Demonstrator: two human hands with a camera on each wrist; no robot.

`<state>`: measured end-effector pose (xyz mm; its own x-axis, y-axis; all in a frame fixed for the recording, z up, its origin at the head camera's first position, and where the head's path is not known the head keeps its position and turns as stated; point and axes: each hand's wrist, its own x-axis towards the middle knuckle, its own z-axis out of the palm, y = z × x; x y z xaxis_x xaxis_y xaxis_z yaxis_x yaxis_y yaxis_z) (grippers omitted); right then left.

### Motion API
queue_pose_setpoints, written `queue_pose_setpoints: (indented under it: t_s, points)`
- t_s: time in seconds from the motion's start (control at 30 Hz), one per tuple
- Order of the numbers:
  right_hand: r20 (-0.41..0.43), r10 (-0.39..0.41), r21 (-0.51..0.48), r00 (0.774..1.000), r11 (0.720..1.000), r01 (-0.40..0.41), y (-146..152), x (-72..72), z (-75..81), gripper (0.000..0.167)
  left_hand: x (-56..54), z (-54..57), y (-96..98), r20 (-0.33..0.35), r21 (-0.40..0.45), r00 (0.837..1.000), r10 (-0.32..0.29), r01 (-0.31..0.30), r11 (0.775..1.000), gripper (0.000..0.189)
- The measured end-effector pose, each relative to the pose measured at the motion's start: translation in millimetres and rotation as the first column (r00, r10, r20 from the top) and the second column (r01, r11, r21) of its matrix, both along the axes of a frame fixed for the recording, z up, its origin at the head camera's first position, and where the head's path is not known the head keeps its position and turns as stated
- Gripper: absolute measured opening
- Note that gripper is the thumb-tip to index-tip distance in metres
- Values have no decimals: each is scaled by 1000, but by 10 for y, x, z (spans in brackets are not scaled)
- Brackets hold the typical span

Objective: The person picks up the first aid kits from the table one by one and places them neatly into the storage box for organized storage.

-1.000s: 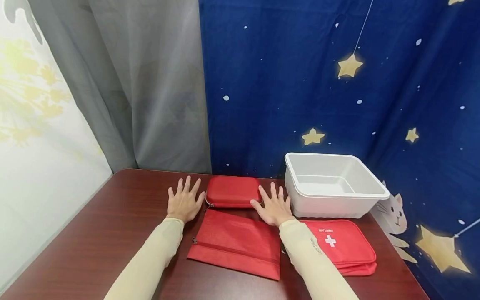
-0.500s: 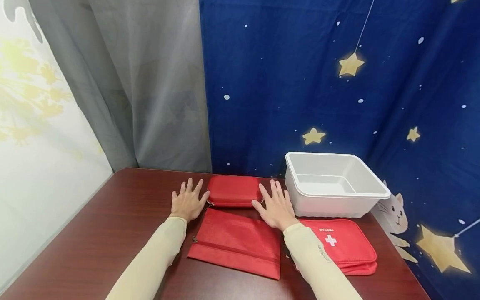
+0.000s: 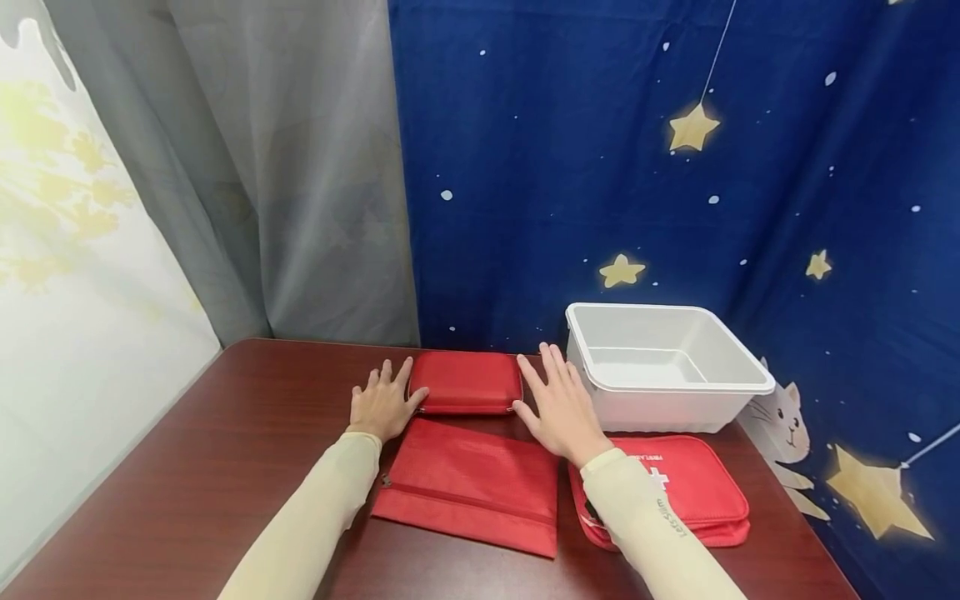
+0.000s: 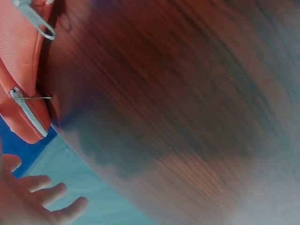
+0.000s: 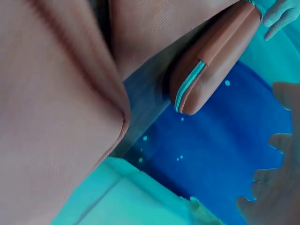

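A red zippered hard case lies near the table's back edge, between my two hands. At its left end is my left hand, fingers spread, thumb close to the case's front left corner. My right hand is at its right end, fingers extended, thumb near the front right corner. Whether either hand touches the case I cannot tell. The left wrist view shows the left hand with bare fingers below the case's zipper. In the right wrist view the right hand holds nothing.
In front of the case lies a flat red zippered pouch. A red first aid bag is at the right, partly under my right sleeve. Behind it stands a white plastic bin. Curtains hang behind the table.
The left hand has shifted right, nearer the case. The right hand has moved slightly forward and turned leftward. The case, pouch, bag and bin have stayed in place.
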<state>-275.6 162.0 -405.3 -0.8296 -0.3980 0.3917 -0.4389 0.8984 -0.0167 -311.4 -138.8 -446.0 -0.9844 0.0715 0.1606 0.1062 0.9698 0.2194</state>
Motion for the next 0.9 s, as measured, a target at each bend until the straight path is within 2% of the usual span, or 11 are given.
queue_pose_setpoints:
  t_s: [0.2, 0.5, 0.9]
  points:
    - [-56, -35, 22, 998, 999, 36, 157, 34, 53, 70, -18, -3, 62, 47, 55, 999, -5, 2, 998, 72]
    - [-82, -55, 13, 995, 998, 56, 372, 111, 138, 74, -27, 8, 140, 108, 169, 994, -10, -8, 986, 71]
    - [-128, -96, -78, 987, 993, 86, 684, 204, 114, 74, -64, -1, 179, 129, 262, 992, -6, -28, 965, 74]
